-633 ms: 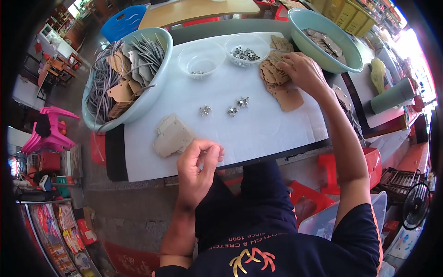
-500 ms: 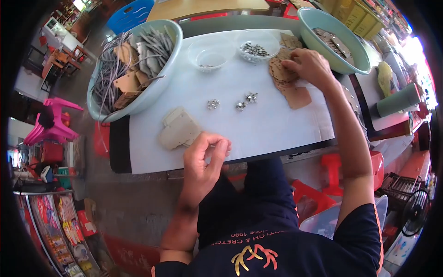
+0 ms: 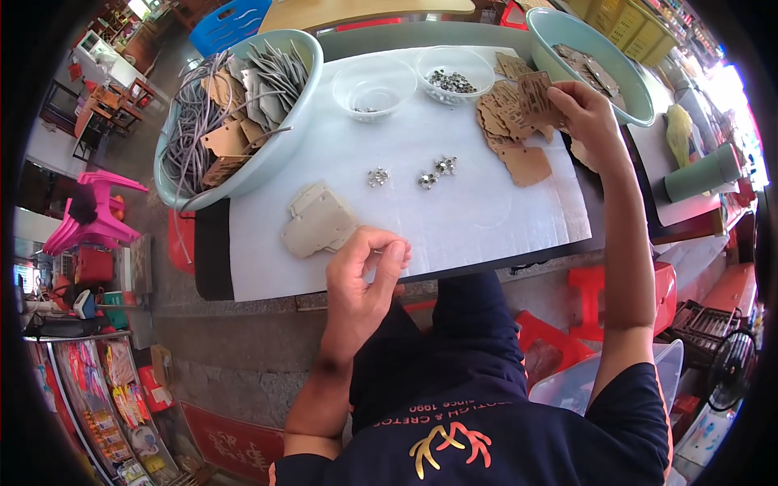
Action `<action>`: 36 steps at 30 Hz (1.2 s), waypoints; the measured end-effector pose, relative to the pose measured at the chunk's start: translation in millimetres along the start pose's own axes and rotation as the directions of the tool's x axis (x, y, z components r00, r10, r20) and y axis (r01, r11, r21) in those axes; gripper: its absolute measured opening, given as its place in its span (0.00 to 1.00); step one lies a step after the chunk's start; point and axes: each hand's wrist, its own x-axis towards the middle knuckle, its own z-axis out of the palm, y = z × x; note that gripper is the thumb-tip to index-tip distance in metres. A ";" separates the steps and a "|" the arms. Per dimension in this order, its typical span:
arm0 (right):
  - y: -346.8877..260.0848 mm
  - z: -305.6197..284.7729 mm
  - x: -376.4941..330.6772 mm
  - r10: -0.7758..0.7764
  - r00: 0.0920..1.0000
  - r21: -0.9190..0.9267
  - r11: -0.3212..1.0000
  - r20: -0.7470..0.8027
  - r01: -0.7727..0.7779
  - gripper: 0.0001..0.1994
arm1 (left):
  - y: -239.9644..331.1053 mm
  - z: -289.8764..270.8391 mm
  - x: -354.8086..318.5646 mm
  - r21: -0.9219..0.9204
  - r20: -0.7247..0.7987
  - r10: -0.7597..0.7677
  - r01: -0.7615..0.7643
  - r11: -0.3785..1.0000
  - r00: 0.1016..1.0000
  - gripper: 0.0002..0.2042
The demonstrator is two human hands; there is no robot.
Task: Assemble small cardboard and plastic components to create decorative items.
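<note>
In my right hand (image 3: 590, 115) is a flat brown card tag (image 3: 535, 97) with print on it, pinched at its edge above the pile at the table's right side. That pile of brown card pieces (image 3: 502, 115) lies spread and overlapping. My left hand (image 3: 366, 271) is closed at the front edge of the table, fingers curled against the thumb; I cannot make out anything in it. Just beyond it lies a stack of pale grey-beige card pieces (image 3: 322, 219). Small shiny metal parts sit mid-table, one cluster (image 3: 378, 176) to the left and another (image 3: 438, 172) to the right.
A big pale-green basin (image 3: 304, 105) at left holds grey cords and card pieces. Two clear bowls, one (image 3: 369, 89) with few metal bits, the other (image 3: 455, 61) with many, stand at the back. Another green basin (image 3: 567, 28) and a green bottle (image 3: 703, 175) are at right.
My right hand has lifted from the brown pile, moving right, and now holds up a brown card tag. My left hand stays closed in nearly the same place.
</note>
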 end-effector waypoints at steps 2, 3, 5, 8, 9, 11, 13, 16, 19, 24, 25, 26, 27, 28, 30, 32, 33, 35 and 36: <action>-8.6 0.6 -21.5 0.064 0.994 0.077 0.994 0.094 -0.072 0.13 | 4.1 -0.4 -4.2 0.030 -0.026 -0.028 0.028 0.999 0.999 0.06; -13.0 6.8 -34.9 0.053 0.985 0.181 0.980 0.166 -0.083 0.12 | 3.7 1.4 -6.6 0.034 -0.034 -0.034 0.035 0.999 0.999 0.06; -25.8 26.1 -63.2 0.030 0.950 0.306 0.943 0.310 -0.130 0.12 | 3.2 6.4 -12.9 -0.029 -0.028 -0.029 0.028 0.999 0.999 0.06; -41.2 57.7 -103.0 -0.009 0.865 0.371 0.905 0.502 -0.206 0.09 | 18.0 16.9 -20.9 -0.215 -0.005 -0.101 0.098 0.972 0.995 0.09; -44.9 67.7 -113.1 0.015 0.822 0.342 0.905 0.569 -0.254 0.09 | 17.1 16.8 -24.2 -0.218 -0.006 -0.053 0.050 0.975 0.999 0.12; -52.4 86.6 -128.4 0.037 0.728 0.293 0.901 0.685 -0.321 0.09 | 17.2 12.1 -35.7 -0.280 -0.050 -0.106 0.088 0.956 0.993 0.11; -57.9 103.7 -140.3 0.024 0.679 0.286 0.896 0.734 -0.341 0.10 | 15.0 7.9 -45.4 -0.408 -0.111 -0.179 0.120 0.905 0.978 0.09; -64.4 118.1 -132.8 -0.046 0.594 0.214 0.953 0.803 -0.216 0.11 | 8.8 -11.8 -60.1 -0.430 -0.153 -0.189 0.107 0.897 0.970 0.08; -76.1 142.7 -118.2 -0.204 0.674 0.157 0.979 0.710 0.131 0.10 | 5.4 -27.7 -74.1 -0.376 -0.174 -0.238 0.159 0.913 0.955 0.07; -68.4 196.5 -93.9 -0.701 0.436 0.101 0.583 0.565 0.806 0.17 | 2.7 -39.2 -87.0 -0.337 -0.164 -0.305 0.238 0.911 0.938 0.05; -69.5 204.5 -90.3 -0.671 0.394 0.039 0.533 0.628 0.845 0.23 | 2.2 -41.0 -88.4 -0.323 -0.166 -0.303 0.239 0.916 0.938 0.05; -71.6 208.0 -86.3 -0.670 0.393 0.040 0.533 0.629 0.845 0.23 | 1.8 -42.7 -89.4 -0.310 -0.167 -0.302 0.241 0.920 0.939 0.05; -78.7 208.7 -83.2 -0.621 0.387 0.017 0.542 0.682 0.840 0.23 | 2.9 -43.8 -90.7 -0.311 -0.170 -0.304 0.241 0.919 0.937 0.05; -84.4 209.1 -81.5 -0.568 0.379 -0.007 0.549 0.731 0.836 0.24 | 4.7 -44.6 -91.5 -0.295 -0.180 -0.295 0.234 0.926 0.939 0.05; -86.6 211.1 -80.5 -0.578 0.394 -0.003 0.560 0.715 0.828 0.24 | 5.7 -46.3 -92.2 -0.281 -0.187 -0.287 0.228 0.932 0.940 0.05; -82.5 209.8 -78.1 -0.589 0.434 0.069 0.642 0.681 0.764 0.18 | 5.2 -47.8 -91.2 -0.272 -0.218 -0.260 0.198 0.942 0.941 0.05; -84.1 206.7 -77.2 -0.588 0.434 0.069 0.644 0.683 0.762 0.18 | 5.2 -48.9 -90.9 -0.272 -0.218 -0.263 0.201 0.941 0.940 0.05; -89.1 196.0 -74.5 -0.466 0.533 0.111 0.817 0.706 0.566 0.15 | 6.6 -51.6 -89.0 -0.245 -0.279 -0.217 0.149 0.958 0.935 0.05; -85.4 192.0 -75.2 -0.462 0.537 0.108 0.820 0.706 0.562 0.15 | 7.0 -52.5 -87.8 -0.246 -0.274 -0.220 0.153 0.957 0.936 0.05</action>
